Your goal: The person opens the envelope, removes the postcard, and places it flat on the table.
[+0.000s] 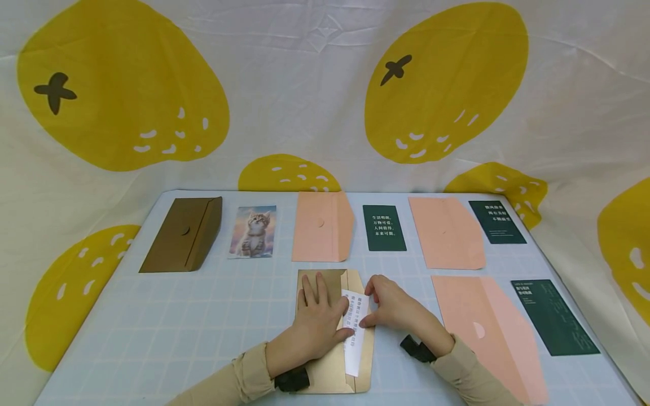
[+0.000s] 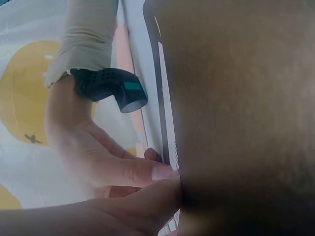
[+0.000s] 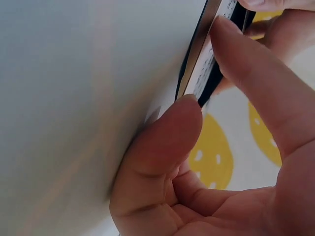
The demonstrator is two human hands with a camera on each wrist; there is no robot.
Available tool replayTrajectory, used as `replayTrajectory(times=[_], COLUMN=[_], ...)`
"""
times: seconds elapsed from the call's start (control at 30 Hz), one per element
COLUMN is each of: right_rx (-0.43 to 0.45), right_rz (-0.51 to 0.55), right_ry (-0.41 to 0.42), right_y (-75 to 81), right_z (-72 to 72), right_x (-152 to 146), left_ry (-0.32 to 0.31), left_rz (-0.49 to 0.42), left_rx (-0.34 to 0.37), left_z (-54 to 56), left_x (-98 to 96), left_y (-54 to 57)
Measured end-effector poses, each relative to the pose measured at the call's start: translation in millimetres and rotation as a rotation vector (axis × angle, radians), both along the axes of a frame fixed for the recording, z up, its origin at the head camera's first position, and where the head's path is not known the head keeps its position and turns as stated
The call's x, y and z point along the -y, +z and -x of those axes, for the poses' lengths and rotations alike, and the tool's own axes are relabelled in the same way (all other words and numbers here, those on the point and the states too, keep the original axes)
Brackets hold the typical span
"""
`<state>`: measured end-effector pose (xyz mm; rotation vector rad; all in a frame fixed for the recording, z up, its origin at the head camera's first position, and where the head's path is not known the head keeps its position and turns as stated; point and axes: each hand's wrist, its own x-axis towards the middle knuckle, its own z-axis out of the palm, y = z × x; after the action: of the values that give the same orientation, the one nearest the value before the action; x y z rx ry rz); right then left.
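Note:
A gold envelope (image 1: 326, 376) lies flap side up at the front middle of the table, its flap folded out to the right. A white card (image 1: 354, 358) with lines of printed writing lies along the envelope's opening, over the flap. My left hand (image 1: 313, 332) presses on the envelope with spread fingers, its thumb over the card. From the right, my right hand (image 1: 398, 305) holds the card's right edge between curled fingers and thumb. The right wrist view shows that thumb (image 3: 261, 73) on the printed face and a bent fingertip (image 3: 184, 115) at the edge.
Behind lie a brown envelope (image 1: 175, 237), a kitten picture card (image 1: 253, 232), a pink envelope (image 1: 315, 237) and a green card (image 1: 384, 228). To the right are two more pink envelopes, one near my right forearm (image 1: 477, 321), and two green cards, the larger at the table's right edge (image 1: 553, 316).

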<state>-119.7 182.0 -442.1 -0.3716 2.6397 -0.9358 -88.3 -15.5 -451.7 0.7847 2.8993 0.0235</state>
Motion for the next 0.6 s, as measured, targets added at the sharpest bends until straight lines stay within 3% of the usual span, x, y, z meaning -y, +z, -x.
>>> replayTrajectory(times=[0.3,0.6], right_rx=[0.001,0.025], right_rz=[-0.005,-0.041], right_ry=[0.008,-0.036], right_y=[1.2,3.5], right_z=[-0.7,-2.6], right_x=[-1.6,0.1], left_ry=[0.006,0.001], left_rz=[0.008,0.002], left_rx=[-0.004,-0.017], left_z=[0.7,-0.2], left_x=[0.4,0.3], left_y=[-1.4,-0.1])
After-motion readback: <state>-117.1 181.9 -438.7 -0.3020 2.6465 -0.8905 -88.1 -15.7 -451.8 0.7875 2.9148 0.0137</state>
